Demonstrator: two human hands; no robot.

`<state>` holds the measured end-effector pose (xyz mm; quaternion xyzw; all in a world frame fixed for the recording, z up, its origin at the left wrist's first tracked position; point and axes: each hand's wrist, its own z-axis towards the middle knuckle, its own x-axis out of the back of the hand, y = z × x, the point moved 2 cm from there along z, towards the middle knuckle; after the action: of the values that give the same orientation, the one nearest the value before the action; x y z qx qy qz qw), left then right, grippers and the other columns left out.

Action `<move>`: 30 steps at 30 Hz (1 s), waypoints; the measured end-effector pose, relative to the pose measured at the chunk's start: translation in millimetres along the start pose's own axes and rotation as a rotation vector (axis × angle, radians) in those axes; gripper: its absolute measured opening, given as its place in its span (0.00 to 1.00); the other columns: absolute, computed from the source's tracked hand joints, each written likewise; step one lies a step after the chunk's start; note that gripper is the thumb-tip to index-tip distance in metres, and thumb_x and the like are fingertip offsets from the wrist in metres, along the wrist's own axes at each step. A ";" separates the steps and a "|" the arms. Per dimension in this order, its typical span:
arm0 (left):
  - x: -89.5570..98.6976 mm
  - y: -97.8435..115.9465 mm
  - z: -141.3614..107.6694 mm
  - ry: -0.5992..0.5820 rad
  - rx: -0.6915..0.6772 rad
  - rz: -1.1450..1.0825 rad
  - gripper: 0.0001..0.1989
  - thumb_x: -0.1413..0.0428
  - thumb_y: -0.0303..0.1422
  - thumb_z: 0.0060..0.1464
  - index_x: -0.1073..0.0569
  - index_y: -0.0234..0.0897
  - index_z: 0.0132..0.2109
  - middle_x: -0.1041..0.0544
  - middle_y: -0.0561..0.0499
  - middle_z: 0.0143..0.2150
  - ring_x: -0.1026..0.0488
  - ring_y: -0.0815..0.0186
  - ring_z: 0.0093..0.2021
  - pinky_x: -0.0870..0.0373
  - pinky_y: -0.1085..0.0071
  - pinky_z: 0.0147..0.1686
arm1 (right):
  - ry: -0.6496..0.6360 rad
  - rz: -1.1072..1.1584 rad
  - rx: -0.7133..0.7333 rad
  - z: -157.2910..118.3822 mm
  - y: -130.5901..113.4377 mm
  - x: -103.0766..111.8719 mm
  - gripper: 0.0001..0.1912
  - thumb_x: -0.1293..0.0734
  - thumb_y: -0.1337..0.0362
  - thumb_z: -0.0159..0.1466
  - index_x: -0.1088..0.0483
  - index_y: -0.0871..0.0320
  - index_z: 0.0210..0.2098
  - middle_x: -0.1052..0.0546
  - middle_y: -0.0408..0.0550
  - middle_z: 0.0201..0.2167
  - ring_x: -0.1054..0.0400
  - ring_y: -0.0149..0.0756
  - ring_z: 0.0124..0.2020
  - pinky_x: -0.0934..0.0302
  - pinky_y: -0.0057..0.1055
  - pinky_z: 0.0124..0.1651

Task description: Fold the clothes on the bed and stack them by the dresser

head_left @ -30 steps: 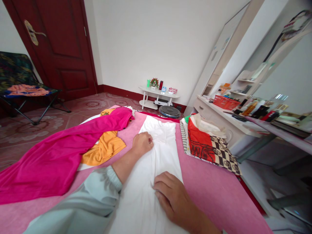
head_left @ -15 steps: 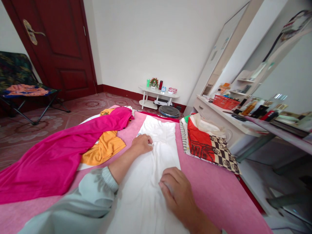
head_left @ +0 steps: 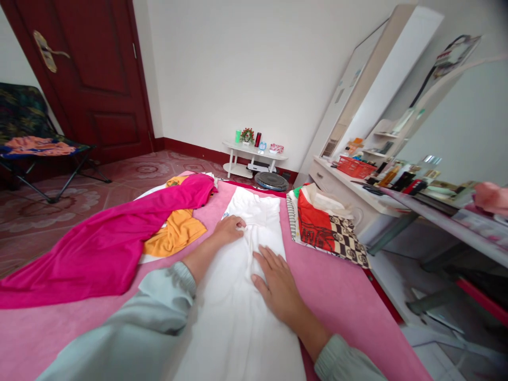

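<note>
A long white garment (head_left: 238, 317) lies lengthwise on the pink bed cover (head_left: 337, 312), with creases down its middle and a small blue mark near its left edge. My left hand (head_left: 230, 230) pinches a bit of the white fabric at the upper left part. To the right and a little nearer, my right hand (head_left: 278, 286) rests flat on the garment, fingers spread beside a raised fold. A magenta garment (head_left: 119, 233) and an orange one (head_left: 174, 233) lie in a heap at the left.
Folded clothes, red (head_left: 315, 219) and checkered (head_left: 351, 241), lie at the right. Beyond stands a dressing table (head_left: 377, 196) with a red basket (head_left: 355, 167) and bottles. A low white stand (head_left: 254, 151) is by the wall, a folding chair (head_left: 43, 148) at the left.
My right hand has moved forward and opened from a curled shape to lie flat on the fabric. My left hand keeps its pinch. The view has shifted slightly to the right.
</note>
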<state>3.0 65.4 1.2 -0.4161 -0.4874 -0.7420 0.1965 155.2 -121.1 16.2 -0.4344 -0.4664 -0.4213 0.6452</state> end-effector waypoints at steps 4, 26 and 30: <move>0.2 1.8 -20.6 -0.008 -0.037 -0.013 0.18 0.44 0.32 0.48 0.29 0.39 0.48 0.27 0.49 0.50 0.33 0.59 0.52 0.37 0.62 0.53 | -0.006 -0.010 -0.008 -0.5 -0.3 -2.2 0.26 0.46 0.55 0.68 0.46 0.54 0.64 0.49 0.48 0.67 0.58 0.41 0.67 0.60 0.46 0.66; 91.5 -6.4 -219.3 -0.463 -0.340 -0.217 0.19 0.51 0.32 0.59 0.31 0.46 0.57 0.44 0.49 0.67 0.47 0.59 0.66 0.48 0.61 0.62 | -0.168 0.227 0.261 -146.4 13.6 47.2 0.25 0.48 0.69 0.67 0.41 0.46 0.61 0.46 0.42 0.66 0.52 0.35 0.66 0.51 0.42 0.65; 104.9 -1.6 -230.9 -0.518 -0.380 -0.170 0.17 0.47 0.31 0.57 0.27 0.50 0.52 0.42 0.52 0.66 0.45 0.57 0.65 0.46 0.60 0.61 | -0.196 0.238 0.343 -160.8 14.3 53.4 0.25 0.44 0.69 0.65 0.40 0.44 0.60 0.44 0.42 0.65 0.52 0.36 0.66 0.52 0.43 0.66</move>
<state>-157.0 -126.7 44.0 -0.5782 -0.4070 -0.7028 -0.0775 218.0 -278.0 35.4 -0.4093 -0.5372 -0.2127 0.7062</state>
